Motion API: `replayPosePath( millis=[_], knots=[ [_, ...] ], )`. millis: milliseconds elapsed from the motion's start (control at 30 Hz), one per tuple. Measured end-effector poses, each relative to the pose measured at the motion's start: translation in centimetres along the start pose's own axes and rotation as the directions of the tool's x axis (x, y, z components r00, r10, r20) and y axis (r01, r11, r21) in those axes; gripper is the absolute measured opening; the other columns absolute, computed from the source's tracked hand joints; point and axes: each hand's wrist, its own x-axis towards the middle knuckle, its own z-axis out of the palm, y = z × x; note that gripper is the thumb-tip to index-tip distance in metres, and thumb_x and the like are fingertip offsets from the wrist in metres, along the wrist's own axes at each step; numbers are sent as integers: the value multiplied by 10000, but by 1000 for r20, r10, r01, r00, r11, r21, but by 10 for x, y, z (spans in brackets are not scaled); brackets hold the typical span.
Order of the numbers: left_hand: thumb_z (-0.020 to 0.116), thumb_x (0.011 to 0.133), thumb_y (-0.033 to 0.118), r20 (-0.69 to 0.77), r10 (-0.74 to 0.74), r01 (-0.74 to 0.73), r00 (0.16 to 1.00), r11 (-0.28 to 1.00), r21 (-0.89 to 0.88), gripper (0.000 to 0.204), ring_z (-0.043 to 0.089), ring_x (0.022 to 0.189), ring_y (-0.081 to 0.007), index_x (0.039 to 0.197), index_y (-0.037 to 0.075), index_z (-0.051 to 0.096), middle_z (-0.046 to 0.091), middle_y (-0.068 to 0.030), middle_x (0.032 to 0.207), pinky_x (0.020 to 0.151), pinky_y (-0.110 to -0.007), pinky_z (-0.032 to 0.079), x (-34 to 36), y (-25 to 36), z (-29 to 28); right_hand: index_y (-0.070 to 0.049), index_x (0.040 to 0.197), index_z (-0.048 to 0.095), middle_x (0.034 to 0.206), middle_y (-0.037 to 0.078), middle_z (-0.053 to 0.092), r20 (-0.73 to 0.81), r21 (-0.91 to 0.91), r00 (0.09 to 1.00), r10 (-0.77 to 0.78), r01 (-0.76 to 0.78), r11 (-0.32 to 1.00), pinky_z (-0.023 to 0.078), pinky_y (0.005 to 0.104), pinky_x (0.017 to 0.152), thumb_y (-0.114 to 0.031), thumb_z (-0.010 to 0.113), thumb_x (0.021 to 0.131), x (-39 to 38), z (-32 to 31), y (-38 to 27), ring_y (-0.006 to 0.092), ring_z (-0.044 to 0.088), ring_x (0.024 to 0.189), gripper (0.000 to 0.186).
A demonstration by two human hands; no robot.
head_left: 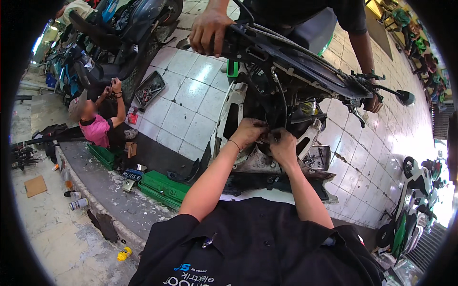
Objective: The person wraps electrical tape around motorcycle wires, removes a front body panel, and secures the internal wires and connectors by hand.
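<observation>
In front of me stands a partly stripped motor scooter, with its white body panel (230, 112) and dark inner parts uncovered. My left hand (249, 133) reaches into the opening between the panels, its fingers pinched together. Close beside it, my right hand (283, 147) is also closed, thumb and fingers bent inward. The fingertips of both nearly meet by a dark cable (281, 95) that runs down the middle. Whatever they grip is too small and shadowed to tell. Another person's hand (210, 34) rests on the scooter's far left part, and that person's other hand (373, 104) is at the handlebar.
To the left, a person in a pink shirt (98, 129) sits beside another scooter (102, 52). A tool tray (150, 89) lies on the tiles, and a green toolbox (160, 187) is near my left arm. A metal tray (318, 157) sits right of the panels. Parked scooters (410, 209) stand far right.
</observation>
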Motion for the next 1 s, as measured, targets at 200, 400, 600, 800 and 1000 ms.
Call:
replayPosePath(
  millis=[200, 400, 600, 800, 1000],
  knots=[
    [696, 754, 162, -31, 577, -411, 816, 618, 671, 364, 661, 946, -400, 1092, 26, 691, 692, -206, 1038, 889, -428, 530, 5, -37, 4, 17, 931, 733, 885, 217, 719, 57, 10, 991, 119, -120, 993, 537, 382, 764, -192, 674, 834, 11, -3, 14, 321, 717, 843, 238],
    [710, 743, 122, -17, 576, -320, 817, 478, 818, 354, 648, 949, -440, 1059, -8, 619, 682, -224, 1013, 843, -488, 540, 6, -38, 19, 24, 1017, 717, 790, 77, 666, 210, 166, 931, 300, -336, 927, 476, 287, 544, -160, 651, 881, 21, -8, 24, 129, 584, 619, 238],
    [721, 741, 110, -25, 493, -292, 870, 555, 779, 322, 650, 948, -446, 1017, 7, 589, 678, -244, 984, 797, -508, 552, 12, -35, 11, 37, 1003, 714, 727, 83, 665, 187, 306, 913, 363, -405, 861, 474, 318, 576, -196, 650, 877, 21, -8, 28, 149, 597, 629, 273],
    [784, 644, 149, -37, 676, -448, 736, 528, 722, 325, 625, 909, -354, 915, 53, 632, 645, -145, 916, 803, -418, 509, -23, -5, 13, 26, 939, 722, 814, 194, 714, -98, 57, 972, 213, -208, 976, 529, 369, 708, -186, 659, 857, 18, 5, 27, 283, 709, 783, 236],
    [819, 623, 143, 2, 672, -513, 741, 564, 647, 404, 675, 867, -276, 978, 49, 649, 681, -122, 941, 795, -351, 534, -30, 0, 12, 18, 914, 705, 837, 220, 697, -116, 75, 990, 85, -77, 994, 536, 424, 766, -120, 659, 807, 8, -4, 15, 378, 696, 835, 180]
  ],
)
